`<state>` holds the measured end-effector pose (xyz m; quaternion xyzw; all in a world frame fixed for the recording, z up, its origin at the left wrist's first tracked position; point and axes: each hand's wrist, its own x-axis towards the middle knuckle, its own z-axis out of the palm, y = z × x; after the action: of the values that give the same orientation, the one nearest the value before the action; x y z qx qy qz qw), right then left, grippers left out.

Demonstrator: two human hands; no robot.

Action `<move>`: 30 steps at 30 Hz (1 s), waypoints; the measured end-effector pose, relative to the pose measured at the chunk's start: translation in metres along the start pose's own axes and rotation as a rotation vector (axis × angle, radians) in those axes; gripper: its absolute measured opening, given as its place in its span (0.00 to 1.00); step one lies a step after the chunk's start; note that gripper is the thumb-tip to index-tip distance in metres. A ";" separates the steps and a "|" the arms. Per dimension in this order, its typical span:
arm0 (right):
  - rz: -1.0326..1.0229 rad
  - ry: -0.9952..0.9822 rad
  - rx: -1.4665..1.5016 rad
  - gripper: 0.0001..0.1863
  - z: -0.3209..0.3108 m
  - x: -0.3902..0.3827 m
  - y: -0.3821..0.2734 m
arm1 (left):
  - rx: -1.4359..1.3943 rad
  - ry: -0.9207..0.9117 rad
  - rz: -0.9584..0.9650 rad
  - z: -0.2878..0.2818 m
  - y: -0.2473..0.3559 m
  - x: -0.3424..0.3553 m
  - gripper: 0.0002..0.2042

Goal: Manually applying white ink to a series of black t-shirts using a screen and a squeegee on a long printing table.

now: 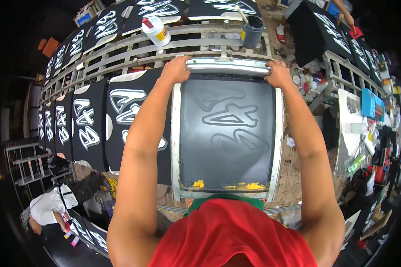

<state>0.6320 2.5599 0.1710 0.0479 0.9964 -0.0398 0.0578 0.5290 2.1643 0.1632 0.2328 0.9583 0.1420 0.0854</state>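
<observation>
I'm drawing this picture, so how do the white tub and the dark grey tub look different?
The white tub has a red piece on top; the dark grey tub has a stick poking up. The white tub stands to the left, the dark grey tub to the right. Both show yellow on their sides and sit on the rails.

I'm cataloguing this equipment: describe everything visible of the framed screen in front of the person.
The framed screen is roughly rectangular: pale, worn side rails around a dark grey sheet, apparently mesh. Dark-outlined lettering runs along it, and yellow smears mark its near end. It lies roughly flat, right of black printed pieces. A silvery metal bar crosses its far end; the left grip and right grip hold the bar's ends. Whether they touch the side rails is unclear.
</observation>
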 end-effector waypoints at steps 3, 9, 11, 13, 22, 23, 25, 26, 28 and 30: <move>0.013 -0.049 0.016 0.28 -0.001 0.007 0.004 | -0.026 -0.045 -0.027 -0.010 0.009 0.004 0.26; -0.043 -0.080 0.055 0.26 0.002 0.019 0.010 | 0.040 -0.125 0.024 -0.017 0.014 0.015 0.27; -0.070 -0.079 0.062 0.25 0.003 0.023 0.013 | 0.072 -0.122 0.027 -0.013 0.016 0.018 0.26; -0.098 -0.077 0.069 0.23 0.001 0.026 0.012 | 0.104 -0.117 0.029 -0.008 0.015 0.021 0.25; 0.008 -0.235 -0.007 0.20 0.014 -0.014 0.008 | 0.251 -0.212 0.040 0.022 0.023 -0.015 0.13; 0.002 -0.228 -0.002 0.19 0.010 -0.036 -0.002 | 0.263 -0.207 0.080 0.025 0.020 -0.036 0.12; -0.029 -0.234 0.045 0.18 0.009 -0.084 -0.014 | 0.181 -0.083 0.139 0.037 0.014 -0.091 0.11; -0.075 -0.151 0.078 0.18 0.015 -0.115 -0.017 | 0.131 -0.010 0.184 0.050 0.009 -0.121 0.11; -0.113 -0.071 0.090 0.19 0.030 -0.187 -0.016 | 0.049 -0.012 0.207 0.044 0.032 -0.183 0.13; -0.110 -0.063 0.083 0.19 0.039 -0.258 -0.026 | 0.041 -0.086 0.163 0.053 0.046 -0.252 0.16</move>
<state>0.8891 2.5069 0.1649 -0.0058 0.9927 -0.0856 0.0850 0.7813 2.0973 0.1519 0.3174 0.9344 0.1185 0.1096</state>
